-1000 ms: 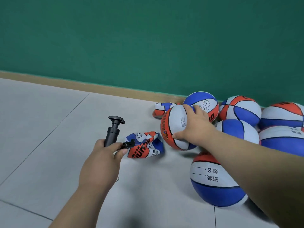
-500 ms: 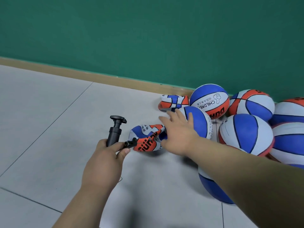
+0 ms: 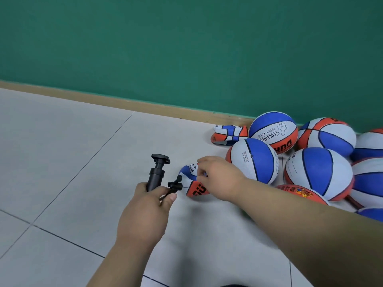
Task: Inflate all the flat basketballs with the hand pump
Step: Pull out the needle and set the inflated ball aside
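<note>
My left hand (image 3: 145,210) grips the black hand pump (image 3: 156,174), held upright with its T-handle on top and its needle nozzle (image 3: 175,184) pointing right. A flat, crumpled red, white and blue basketball (image 3: 191,181) lies on the floor just right of the nozzle. My right hand (image 3: 219,176) rests on top of this flat ball with its fingers curled down onto it, hiding most of it. A second flat ball (image 3: 229,134) lies near the wall.
Several inflated red, white and blue basketballs (image 3: 257,160) are piled at the right against the green wall (image 3: 186,48) and its wooden skirting (image 3: 124,102). Grey floor tiles (image 3: 62,162) stretch out to the left and front.
My right hand let go of the inflated ball, which rolled right into the pile, and came left onto the flat ball. The left hand kept hold of the pump.
</note>
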